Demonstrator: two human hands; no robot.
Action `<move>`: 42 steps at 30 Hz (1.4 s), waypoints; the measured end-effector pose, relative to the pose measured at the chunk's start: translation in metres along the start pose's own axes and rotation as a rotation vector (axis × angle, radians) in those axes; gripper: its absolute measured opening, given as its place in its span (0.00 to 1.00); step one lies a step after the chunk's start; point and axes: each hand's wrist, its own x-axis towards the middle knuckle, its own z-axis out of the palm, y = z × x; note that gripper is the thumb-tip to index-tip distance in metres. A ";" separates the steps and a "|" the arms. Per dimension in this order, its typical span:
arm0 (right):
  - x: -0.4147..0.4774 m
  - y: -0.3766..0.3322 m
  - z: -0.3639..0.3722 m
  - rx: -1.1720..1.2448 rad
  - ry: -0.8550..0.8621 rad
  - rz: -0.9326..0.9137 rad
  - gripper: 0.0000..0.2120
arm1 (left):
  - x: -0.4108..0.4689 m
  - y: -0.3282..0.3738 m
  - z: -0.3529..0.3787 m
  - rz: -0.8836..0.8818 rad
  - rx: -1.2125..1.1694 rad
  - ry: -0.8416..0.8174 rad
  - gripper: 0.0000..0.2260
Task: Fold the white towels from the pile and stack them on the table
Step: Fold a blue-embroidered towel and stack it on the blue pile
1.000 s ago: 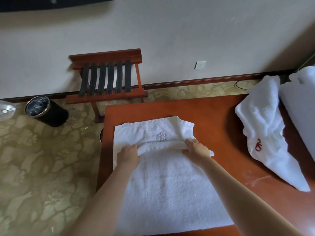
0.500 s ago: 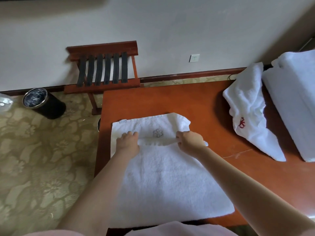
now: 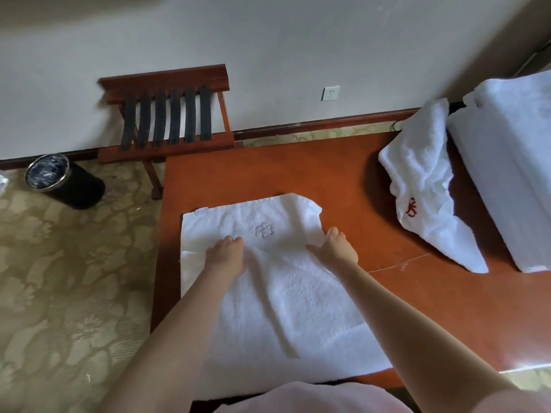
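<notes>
A white towel [image 3: 277, 296] with a pale flower emblem lies spread on the red-brown table [image 3: 298, 168], its near part folded over toward the far end. My left hand [image 3: 225, 254] sits on the edge of the folded layer with fingers curled on the cloth. Further right on the same edge, my right hand [image 3: 335, 247] lies flat, thumb stretched out to the left. A crumpled white towel [image 3: 417, 186] with red embroidery lies at the right. Beside it stands a stack of folded white towels [image 3: 512, 174].
A wooden luggage rack [image 3: 170, 114] with black straps stands against the wall beyond the table's far left corner. A black bin [image 3: 62, 180] sits on the patterned carpet at left. The table's left edge runs close beside the spread towel.
Both hands have slid the folded edge further away, toward the flower emblem. My right hand has flattened out on the cloth. The view has tilted down, showing more of the near table edge.
</notes>
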 end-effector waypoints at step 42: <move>-0.064 -0.062 0.044 -0.183 -0.010 -0.467 0.33 | -0.024 -0.023 -0.018 -0.083 -0.564 0.297 0.09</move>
